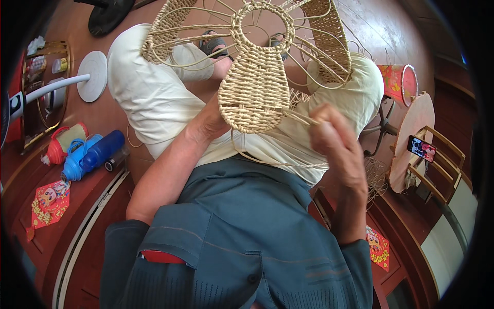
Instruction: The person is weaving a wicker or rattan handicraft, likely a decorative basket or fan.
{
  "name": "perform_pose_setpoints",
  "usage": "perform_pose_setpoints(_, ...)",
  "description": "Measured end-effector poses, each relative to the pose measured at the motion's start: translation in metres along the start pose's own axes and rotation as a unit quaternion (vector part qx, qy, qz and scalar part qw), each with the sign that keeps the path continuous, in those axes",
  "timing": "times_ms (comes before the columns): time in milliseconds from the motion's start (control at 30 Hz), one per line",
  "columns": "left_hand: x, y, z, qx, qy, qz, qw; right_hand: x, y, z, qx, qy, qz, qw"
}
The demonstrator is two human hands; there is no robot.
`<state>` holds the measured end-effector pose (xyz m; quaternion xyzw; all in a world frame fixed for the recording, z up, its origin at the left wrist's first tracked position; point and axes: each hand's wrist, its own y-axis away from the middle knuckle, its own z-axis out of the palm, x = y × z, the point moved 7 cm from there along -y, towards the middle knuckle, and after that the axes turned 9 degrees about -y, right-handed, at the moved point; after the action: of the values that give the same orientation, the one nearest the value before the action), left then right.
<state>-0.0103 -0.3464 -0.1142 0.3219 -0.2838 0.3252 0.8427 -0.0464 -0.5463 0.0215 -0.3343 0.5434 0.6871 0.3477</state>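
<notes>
A tan woven wicker piece (254,90) lies over my lap, with a rounded solid panel at the near end and a round ring opening at its far side. Cords fan out from the ring to curved woven side walls (325,38). My left hand (215,119) holds the panel's lower left edge from behind, its fingers hidden by the weave. To the right of the panel, my right hand (337,136) is closed and smeared by motion. It grips cord strands (299,117) that run out from the panel's right edge. Another loose cord (278,164) trails across my lap.
Blue bottles (105,149) and a red-lidded jug (64,141) are on the left, near a white round stand base (92,76). At right are a red patterned bin (399,84), a round board (411,144), a phone (422,148) on a wooden rack, and tangled cord (376,177).
</notes>
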Motion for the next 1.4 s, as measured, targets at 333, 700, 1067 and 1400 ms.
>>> perform_pose_setpoints(333, -0.011, -0.013, 0.035, -0.190, 0.048, 0.005, 0.981, -0.111, 0.100, -0.208, 0.006, -0.378, -0.199, 0.904)
perform_pose_setpoints(700, -0.022, -0.023, 0.074, -0.278, 0.183, -0.062, 0.941, -0.198, 0.282, -0.487, 0.158, -0.317, -0.286, 0.890)
perform_pose_setpoints(1067, -0.029, -0.027, 0.081, -0.266, 0.084, -0.085, 0.957, -0.174, 0.412, -0.639, 0.430, -0.236, -0.274, 0.827)
perform_pose_setpoints(1400, -0.030, -0.027, 0.091, -0.280, 0.131, -0.068, 0.949, -0.145, 0.440, -0.610, 0.555, -0.253, -0.300, 0.734)
